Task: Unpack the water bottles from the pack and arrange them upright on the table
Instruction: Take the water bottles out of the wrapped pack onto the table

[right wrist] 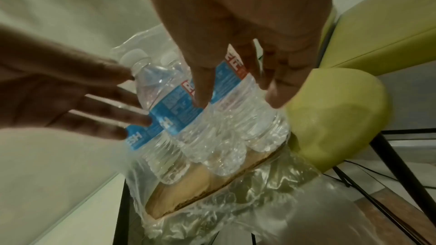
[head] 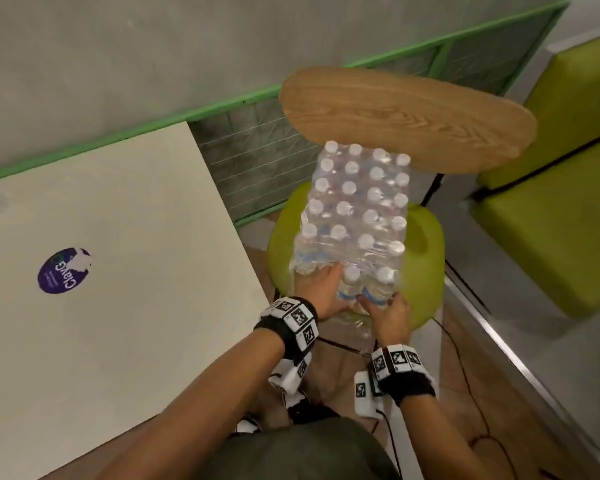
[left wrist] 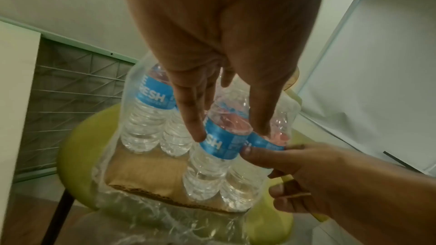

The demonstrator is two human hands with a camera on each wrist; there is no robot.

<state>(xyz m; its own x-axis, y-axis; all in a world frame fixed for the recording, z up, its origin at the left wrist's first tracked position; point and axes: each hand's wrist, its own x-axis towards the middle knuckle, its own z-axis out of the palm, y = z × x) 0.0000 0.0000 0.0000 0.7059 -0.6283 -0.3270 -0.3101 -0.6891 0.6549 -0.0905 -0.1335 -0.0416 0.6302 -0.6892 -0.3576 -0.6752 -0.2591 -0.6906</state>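
Observation:
A shrink-wrapped pack of water bottles [head: 354, 202] with white caps stands on a green chair seat [head: 425, 251]. Its near end is torn open, and loose film [left wrist: 165, 217] hangs over a cardboard tray [left wrist: 146, 170]. My left hand [left wrist: 228, 131] holds one blue-labelled front bottle [left wrist: 219, 146] between fingers and thumb. My right hand [right wrist: 238, 98] grips the neighbouring bottle [right wrist: 235, 81] at the pack's right corner, thumb on its label. Both bottles stand upright on the tray. The white table [head: 118, 202] lies to the left with no bottles on it.
A purple sticker [head: 64, 270] marks the table top. A round wooden panel [head: 406, 116] overhangs the far end of the pack. A green bench [head: 551, 220] stands to the right, a green wire fence [head: 257, 161] behind. Cables [head: 465, 375] run across the floor.

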